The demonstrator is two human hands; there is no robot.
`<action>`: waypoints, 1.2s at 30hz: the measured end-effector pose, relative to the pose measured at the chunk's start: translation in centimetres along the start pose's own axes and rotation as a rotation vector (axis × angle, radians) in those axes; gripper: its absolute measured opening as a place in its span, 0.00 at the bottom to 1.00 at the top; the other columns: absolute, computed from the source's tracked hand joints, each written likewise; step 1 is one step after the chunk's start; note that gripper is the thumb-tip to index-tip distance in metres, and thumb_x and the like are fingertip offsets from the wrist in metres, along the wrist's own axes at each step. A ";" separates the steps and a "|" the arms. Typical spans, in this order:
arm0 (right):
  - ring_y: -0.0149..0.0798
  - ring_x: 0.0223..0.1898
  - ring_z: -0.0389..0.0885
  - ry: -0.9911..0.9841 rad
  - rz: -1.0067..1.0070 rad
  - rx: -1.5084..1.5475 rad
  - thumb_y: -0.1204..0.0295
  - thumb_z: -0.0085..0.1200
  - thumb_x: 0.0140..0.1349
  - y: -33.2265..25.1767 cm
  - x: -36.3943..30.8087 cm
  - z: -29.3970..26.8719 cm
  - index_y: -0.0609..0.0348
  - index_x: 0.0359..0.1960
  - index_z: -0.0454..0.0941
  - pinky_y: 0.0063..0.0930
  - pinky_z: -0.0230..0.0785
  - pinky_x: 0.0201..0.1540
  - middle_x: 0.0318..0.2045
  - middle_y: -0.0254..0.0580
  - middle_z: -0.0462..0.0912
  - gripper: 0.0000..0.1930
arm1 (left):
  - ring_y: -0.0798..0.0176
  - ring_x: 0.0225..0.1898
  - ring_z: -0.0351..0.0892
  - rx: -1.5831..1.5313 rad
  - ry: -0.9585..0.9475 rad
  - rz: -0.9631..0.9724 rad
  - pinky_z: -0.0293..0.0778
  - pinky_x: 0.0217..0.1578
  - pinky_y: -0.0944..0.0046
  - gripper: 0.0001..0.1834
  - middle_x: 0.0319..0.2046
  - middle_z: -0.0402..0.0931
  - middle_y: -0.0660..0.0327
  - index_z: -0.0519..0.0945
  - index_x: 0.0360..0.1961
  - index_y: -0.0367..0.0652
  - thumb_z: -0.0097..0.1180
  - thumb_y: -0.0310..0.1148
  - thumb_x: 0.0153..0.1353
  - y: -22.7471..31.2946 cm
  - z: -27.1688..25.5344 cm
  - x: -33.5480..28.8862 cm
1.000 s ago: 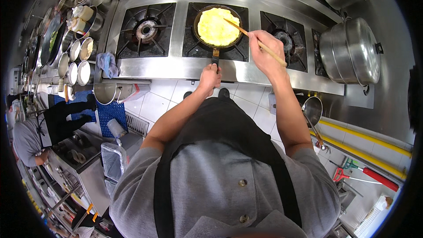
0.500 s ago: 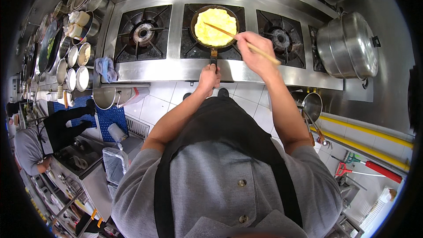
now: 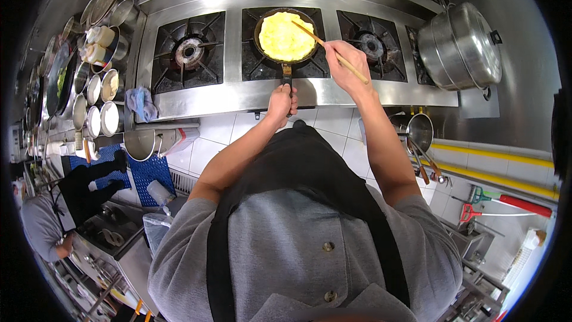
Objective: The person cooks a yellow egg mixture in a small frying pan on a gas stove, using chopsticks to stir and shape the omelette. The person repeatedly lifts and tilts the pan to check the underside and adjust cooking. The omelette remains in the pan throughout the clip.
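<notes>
A dark frying pan (image 3: 258, 42) rests over the middle burner, with a round yellow layer of egg (image 3: 285, 37) covering most of its base. My left hand (image 3: 280, 103) is wrapped round the pan's handle (image 3: 286, 77), which points toward me. Slim wooden chopsticks (image 3: 351, 68) are gripped in my right hand (image 3: 347, 67), to the right of the handle. Their tips reach over the upper right part of the egg; whether they touch it I cannot tell.
Burners flank the pan, the left burner (image 3: 189, 51) and the right burner (image 3: 372, 47). A large lidded steel pot (image 3: 456, 48) stands at far right. On the left are a blue cloth (image 3: 142, 104), squeeze bottles (image 3: 99, 45) and several steel containers (image 3: 109, 117). Another person (image 3: 42, 220) works at lower left.
The chopstick tips have moved from the egg's left side up and to the right. My left hand keeps its hold on the handle. The whole view has shifted slightly.
</notes>
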State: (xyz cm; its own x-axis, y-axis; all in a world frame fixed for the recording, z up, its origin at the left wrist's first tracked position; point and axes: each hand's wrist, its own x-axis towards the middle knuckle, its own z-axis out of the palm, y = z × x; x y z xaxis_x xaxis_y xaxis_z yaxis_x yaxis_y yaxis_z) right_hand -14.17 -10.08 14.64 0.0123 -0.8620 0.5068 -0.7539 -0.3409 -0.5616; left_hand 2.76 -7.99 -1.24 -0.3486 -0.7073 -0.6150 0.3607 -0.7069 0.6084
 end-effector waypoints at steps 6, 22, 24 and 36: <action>0.47 0.27 0.80 -0.023 0.198 0.047 0.76 0.52 0.58 -4.3 -2.2 -1.6 0.63 0.31 0.79 0.33 0.71 0.31 0.26 0.48 0.80 0.05 | 0.67 0.18 0.65 0.085 -0.016 -0.026 0.64 0.18 0.66 0.16 0.19 0.65 0.64 0.67 0.39 0.43 0.32 0.43 0.70 1.1 -0.2 -3.0; 0.44 0.23 0.76 -0.050 0.193 0.018 0.72 0.52 0.60 -6.0 -5.2 -3.9 0.64 0.31 0.79 0.32 0.67 0.26 0.22 0.48 0.78 0.07 | 0.72 0.14 0.54 -0.013 -0.020 0.007 0.52 0.14 0.69 0.15 0.16 0.59 0.67 0.65 0.34 0.45 0.33 0.44 0.70 -1.2 0.0 -1.5; 0.53 0.25 0.77 -0.066 0.173 0.042 0.74 0.51 0.59 -5.0 -5.1 -5.0 0.64 0.28 0.77 0.39 0.69 0.28 0.23 0.50 0.77 0.06 | 0.73 0.13 0.52 -0.026 0.015 0.033 0.50 0.13 0.70 0.15 0.16 0.58 0.68 0.66 0.34 0.46 0.34 0.44 0.70 -1.4 0.4 -1.3; 0.29 0.26 0.78 0.669 0.458 0.356 0.73 0.47 0.65 7.9 -24.3 -20.9 0.67 0.35 0.78 0.22 0.69 0.27 0.26 0.41 0.80 0.09 | 0.78 0.12 0.48 0.009 0.185 0.277 0.44 0.10 0.75 0.15 0.15 0.55 0.73 0.74 0.40 0.41 0.40 0.40 0.70 -4.0 -0.1 -1.5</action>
State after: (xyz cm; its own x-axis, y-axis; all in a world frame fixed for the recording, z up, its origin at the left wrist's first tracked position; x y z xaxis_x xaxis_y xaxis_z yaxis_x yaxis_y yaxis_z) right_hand -34.13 16.02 11.59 -0.7116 -0.5805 0.3958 -0.3397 -0.2089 -0.9171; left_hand 1.94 -4.13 -2.78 -0.0751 -0.8594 -0.5058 0.4118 -0.4887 0.7692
